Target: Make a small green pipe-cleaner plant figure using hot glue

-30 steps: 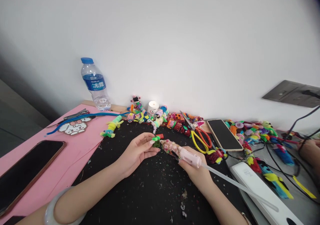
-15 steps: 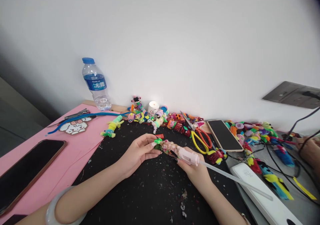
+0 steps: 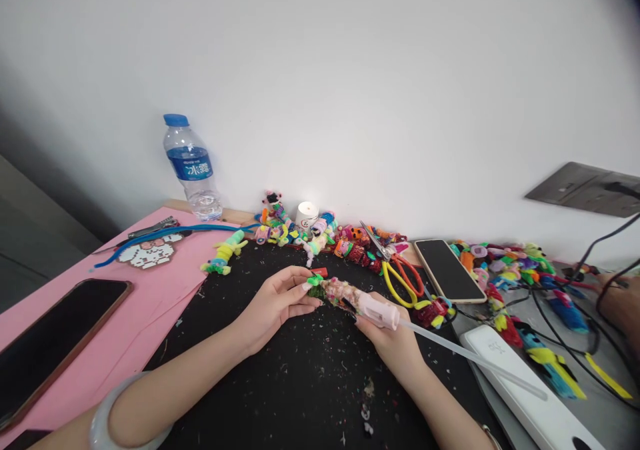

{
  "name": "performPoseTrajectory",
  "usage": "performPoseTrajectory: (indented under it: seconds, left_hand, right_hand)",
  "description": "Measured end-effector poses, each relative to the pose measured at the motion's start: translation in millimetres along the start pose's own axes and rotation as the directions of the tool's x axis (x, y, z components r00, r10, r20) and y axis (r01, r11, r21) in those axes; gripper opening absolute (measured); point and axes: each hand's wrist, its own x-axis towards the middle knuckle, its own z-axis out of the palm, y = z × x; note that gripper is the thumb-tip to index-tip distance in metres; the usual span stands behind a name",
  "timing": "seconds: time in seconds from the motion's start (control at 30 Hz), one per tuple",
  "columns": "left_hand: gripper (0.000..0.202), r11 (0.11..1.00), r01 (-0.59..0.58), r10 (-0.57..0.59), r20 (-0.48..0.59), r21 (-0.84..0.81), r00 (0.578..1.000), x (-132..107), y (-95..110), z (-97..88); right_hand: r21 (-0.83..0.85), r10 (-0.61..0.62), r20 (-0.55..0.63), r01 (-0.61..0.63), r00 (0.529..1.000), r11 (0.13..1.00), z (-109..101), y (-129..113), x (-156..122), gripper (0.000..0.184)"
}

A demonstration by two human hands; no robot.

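Observation:
My right hand (image 3: 393, 343) is wrapped round a pale pink glue gun (image 3: 379, 311), its front end coated in coloured fluff. A long translucent glue stick (image 3: 470, 355) sticks out of its back toward the lower right. Between the fingertips of my left hand (image 3: 281, 307) is a small green pipe-cleaner piece (image 3: 315, 281), right at the gun's tip. Whether the tip touches the piece I cannot tell. Under the hands lies a black mat (image 3: 280, 390) strewn with scraps.
Pipe-cleaner figures (image 3: 356, 251) line the wall, with scissors (image 3: 400, 278) and a phone (image 3: 450, 271) beside them. A water bottle (image 3: 194, 170) stands back left. On the right are cables (image 3: 555, 330), a white device (image 3: 525, 387) and another person's hand (image 3: 620, 303).
Both hands keep their grip on the glue gun and green piece, with only a tiny shift. The other person's hand at the far right has moved slightly.

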Motion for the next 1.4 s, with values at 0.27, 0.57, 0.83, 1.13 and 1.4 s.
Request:
performPoseTrajectory:
  seconds: [0.27, 0.57, 0.83, 1.13, 1.4]
  left_hand:
    - [0.014, 1.000, -0.013, 0.013, 0.016, -0.004, 1.000, 1.4, 0.5, -1.7]
    - [0.015, 1.000, -0.011, 0.011, 0.003, -0.016, 1.000, 1.5, 0.9, -1.2]
    - [0.018, 0.999, -0.008, 0.007, -0.002, -0.034, 1.000, 1.8, 0.5, -2.1]
    - [0.019, 0.999, 0.004, -0.004, -0.007, -0.049, 1.000, 0.7, 1.9, -1.0]
    - [0.021, 0.997, -0.004, 0.001, -0.037, -0.074, 0.999, 1.7, 3.8, -0.7]
  right_hand:
    - [0.009, 0.014, -0.021, -0.013, 1.000, 1.000, 0.3, 1.7, -0.6, 0.015]
    - [0.009, 0.006, -0.021, -0.006, 1.000, 1.000, 0.8, 2.4, 0.0, 0.016]
    - [0.013, 0.013, -0.032, -0.013, 0.999, 1.000, 1.6, 3.4, 0.1, 0.017]
    - [-0.005, 0.009, -0.027, -0.009, 1.000, 1.000, 1.0, 2.8, -0.3, 0.015]
    - [0.003, 0.013, -0.048, -0.013, 0.999, 1.000, -0.5, 1.2, 0.2, 0.015]
